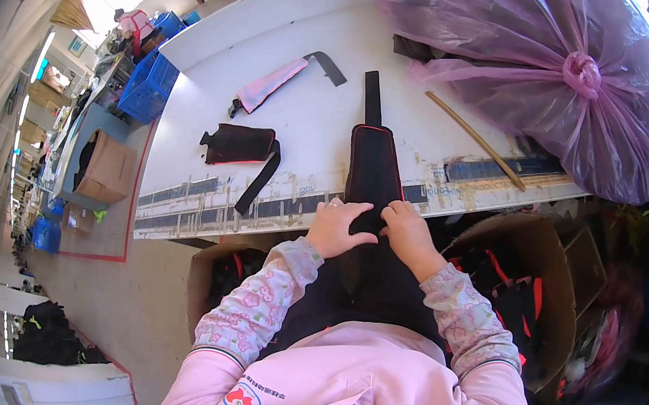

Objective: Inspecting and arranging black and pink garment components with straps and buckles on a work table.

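Note:
A black padded fabric piece (pixel 375 160) with red edging lies on the white table, its narrow black strap (pixel 373 98) pointing away from me. Its near end reaches the table's front edge, between my hands. My left hand (pixel 340 227) touches that end from the left, thumb and index finger spread apart with black fabric showing between them. On the right side, my right hand (pixel 411 238) has its fingers closed on the edge of the piece. Left of it lie another black piece (pixel 240 145) with a strap and a pink piece (pixel 271 87) with a dark grey strap.
A tied, translucent purple plastic bag (pixel 516 56) fills the table's far right. A wooden stick (pixel 472 137) lies before it. Below the edge stands a cardboard box (pixel 564 316) holding black and red pieces. Blue crates (pixel 149 85) and a brown carton (pixel 105 165) are at the left.

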Motion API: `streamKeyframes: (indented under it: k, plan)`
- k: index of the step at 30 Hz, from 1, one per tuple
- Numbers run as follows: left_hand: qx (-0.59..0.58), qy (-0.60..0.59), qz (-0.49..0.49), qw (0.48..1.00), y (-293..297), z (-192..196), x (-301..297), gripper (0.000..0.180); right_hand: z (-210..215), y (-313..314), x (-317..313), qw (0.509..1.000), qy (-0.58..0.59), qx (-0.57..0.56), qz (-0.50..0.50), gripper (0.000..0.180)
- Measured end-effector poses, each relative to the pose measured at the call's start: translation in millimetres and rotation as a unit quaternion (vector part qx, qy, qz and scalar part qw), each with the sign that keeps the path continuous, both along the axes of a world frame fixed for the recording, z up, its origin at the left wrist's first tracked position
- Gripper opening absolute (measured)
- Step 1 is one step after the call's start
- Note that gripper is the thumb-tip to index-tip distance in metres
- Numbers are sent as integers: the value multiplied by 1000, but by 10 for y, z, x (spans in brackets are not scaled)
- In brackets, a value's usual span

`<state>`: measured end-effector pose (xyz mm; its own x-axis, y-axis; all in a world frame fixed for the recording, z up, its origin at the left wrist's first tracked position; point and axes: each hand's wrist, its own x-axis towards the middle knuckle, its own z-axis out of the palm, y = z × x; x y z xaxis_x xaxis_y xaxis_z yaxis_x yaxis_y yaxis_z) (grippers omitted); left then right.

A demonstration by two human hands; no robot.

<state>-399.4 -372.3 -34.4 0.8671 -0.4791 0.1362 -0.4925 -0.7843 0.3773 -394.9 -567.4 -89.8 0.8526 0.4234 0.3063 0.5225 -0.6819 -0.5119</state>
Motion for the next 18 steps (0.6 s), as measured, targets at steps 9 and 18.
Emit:
streamKeyframes:
  k: [9,18]
  plan:
    - [-170,-124,116,971,-181,-513,1,10,187,213,-55,977,-149,124,-85,24]
    - [-222,-195,150,944,-99,-389,-153,38,250,304,90,836,231,486,-107,19]
